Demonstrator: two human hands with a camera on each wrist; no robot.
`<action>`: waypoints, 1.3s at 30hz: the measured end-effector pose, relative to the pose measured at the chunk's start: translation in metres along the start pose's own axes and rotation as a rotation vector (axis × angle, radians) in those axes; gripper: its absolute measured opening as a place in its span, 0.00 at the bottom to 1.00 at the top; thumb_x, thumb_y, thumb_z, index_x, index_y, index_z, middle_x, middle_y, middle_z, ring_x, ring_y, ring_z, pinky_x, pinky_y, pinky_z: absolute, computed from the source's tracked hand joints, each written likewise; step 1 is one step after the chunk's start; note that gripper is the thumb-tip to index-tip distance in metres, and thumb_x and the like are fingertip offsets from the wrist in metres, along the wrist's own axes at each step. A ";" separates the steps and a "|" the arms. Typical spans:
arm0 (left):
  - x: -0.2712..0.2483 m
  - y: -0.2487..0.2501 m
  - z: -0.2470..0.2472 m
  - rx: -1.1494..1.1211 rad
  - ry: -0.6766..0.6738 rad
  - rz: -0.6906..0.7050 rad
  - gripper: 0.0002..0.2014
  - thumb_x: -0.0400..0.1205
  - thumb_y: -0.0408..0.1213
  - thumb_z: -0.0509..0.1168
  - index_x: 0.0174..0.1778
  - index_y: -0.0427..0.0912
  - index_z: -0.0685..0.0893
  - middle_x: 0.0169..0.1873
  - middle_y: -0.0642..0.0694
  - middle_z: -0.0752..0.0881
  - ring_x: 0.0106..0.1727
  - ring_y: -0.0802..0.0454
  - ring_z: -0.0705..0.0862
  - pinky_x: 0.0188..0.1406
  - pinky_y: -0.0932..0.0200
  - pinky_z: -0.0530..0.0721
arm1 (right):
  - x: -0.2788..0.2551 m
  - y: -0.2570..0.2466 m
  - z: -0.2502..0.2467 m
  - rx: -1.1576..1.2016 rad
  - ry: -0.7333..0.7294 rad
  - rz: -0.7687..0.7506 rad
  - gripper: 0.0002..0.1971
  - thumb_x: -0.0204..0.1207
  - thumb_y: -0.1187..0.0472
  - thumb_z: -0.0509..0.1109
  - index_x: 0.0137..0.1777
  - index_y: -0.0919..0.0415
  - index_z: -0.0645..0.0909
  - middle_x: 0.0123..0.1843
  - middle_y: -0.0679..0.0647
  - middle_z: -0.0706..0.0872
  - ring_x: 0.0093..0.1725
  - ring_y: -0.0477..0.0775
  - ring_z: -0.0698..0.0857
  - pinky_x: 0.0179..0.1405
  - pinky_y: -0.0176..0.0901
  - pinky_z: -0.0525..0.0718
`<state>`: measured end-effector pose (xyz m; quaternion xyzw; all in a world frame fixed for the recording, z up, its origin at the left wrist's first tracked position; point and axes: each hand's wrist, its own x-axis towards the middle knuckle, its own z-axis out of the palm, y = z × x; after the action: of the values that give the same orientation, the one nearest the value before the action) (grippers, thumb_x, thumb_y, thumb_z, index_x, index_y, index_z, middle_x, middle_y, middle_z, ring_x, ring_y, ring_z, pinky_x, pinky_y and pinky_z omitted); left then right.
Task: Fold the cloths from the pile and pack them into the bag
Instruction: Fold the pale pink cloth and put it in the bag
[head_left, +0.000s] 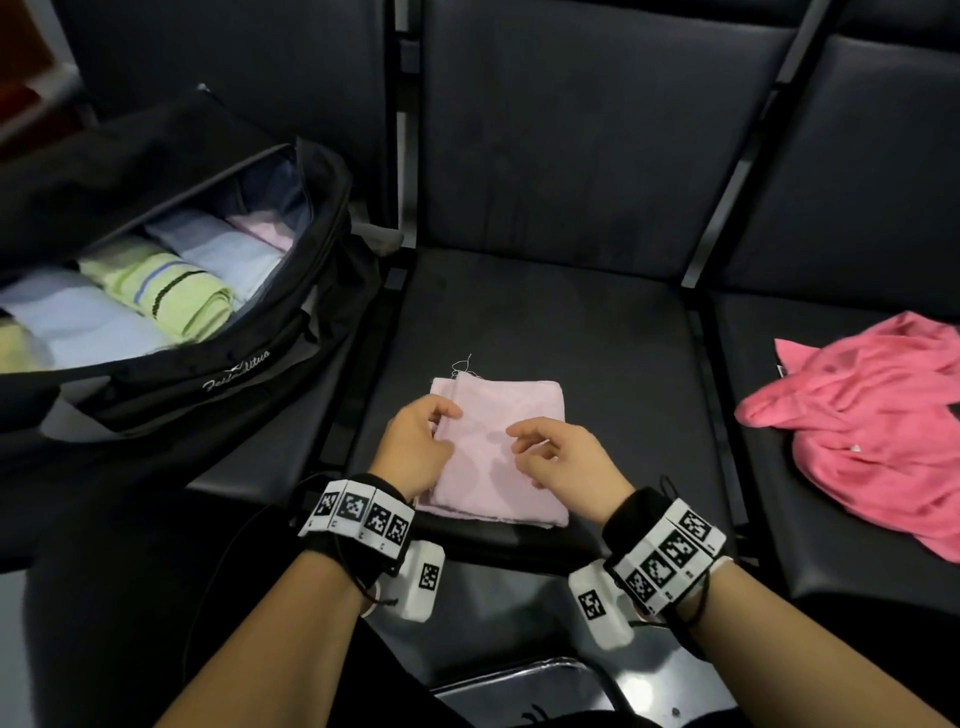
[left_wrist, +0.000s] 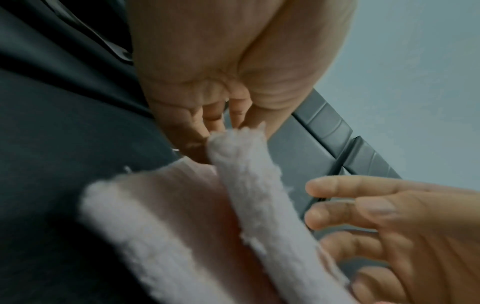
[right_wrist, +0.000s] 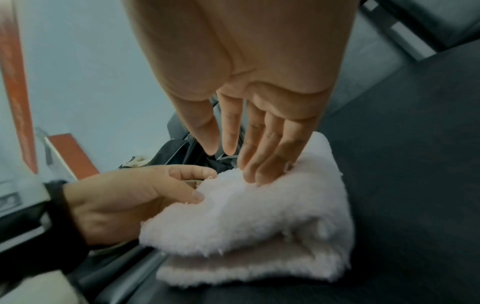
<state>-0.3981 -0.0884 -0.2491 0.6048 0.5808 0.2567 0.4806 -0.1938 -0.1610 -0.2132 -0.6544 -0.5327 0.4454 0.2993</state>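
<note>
A folded pale pink cloth (head_left: 491, 475) lies on the middle dark seat (head_left: 597, 332). My left hand (head_left: 439, 418) is at its left edge and pinches the top layer between thumb and curled fingers; the left wrist view shows that left hand (left_wrist: 228, 117) lifting a fold of the cloth (left_wrist: 182, 226). My right hand (head_left: 537, 447) hovers over the cloth's right half with relaxed fingers. In the right wrist view two fingertips of the right hand (right_wrist: 249, 148) touch the cloth (right_wrist: 259, 222). The black bag (head_left: 208, 384) stands open on the left seat.
Inside the bag lie several folded cloths, among them a green striped one (head_left: 171, 291) and pale blue ones (head_left: 228, 249). A crumpled bright pink cloth (head_left: 872, 415) lies on the right seat. Seat backs rise behind.
</note>
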 end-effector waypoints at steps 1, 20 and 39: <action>0.001 -0.001 -0.003 0.006 0.000 -0.001 0.23 0.70 0.16 0.65 0.47 0.51 0.86 0.43 0.50 0.83 0.37 0.54 0.79 0.37 0.61 0.76 | -0.001 0.001 0.002 -0.046 -0.013 -0.018 0.15 0.74 0.65 0.71 0.56 0.47 0.87 0.47 0.47 0.89 0.39 0.41 0.86 0.49 0.36 0.86; -0.005 0.006 -0.015 0.374 0.125 0.037 0.17 0.72 0.23 0.67 0.47 0.52 0.84 0.49 0.51 0.78 0.49 0.52 0.82 0.50 0.61 0.80 | -0.021 -0.003 0.014 -0.530 -0.187 -0.303 0.13 0.74 0.60 0.72 0.57 0.50 0.87 0.54 0.45 0.83 0.55 0.48 0.80 0.57 0.44 0.81; -0.043 0.029 0.035 1.086 -0.198 0.211 0.22 0.71 0.52 0.69 0.62 0.56 0.78 0.59 0.51 0.77 0.61 0.46 0.76 0.64 0.42 0.70 | -0.007 0.013 0.015 -0.487 0.023 -0.152 0.11 0.70 0.70 0.68 0.47 0.58 0.88 0.47 0.52 0.88 0.49 0.58 0.85 0.50 0.52 0.83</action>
<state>-0.3629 -0.1351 -0.2270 0.8414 0.5181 -0.0906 0.1244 -0.2024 -0.1722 -0.2287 -0.6702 -0.6685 0.2728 0.1716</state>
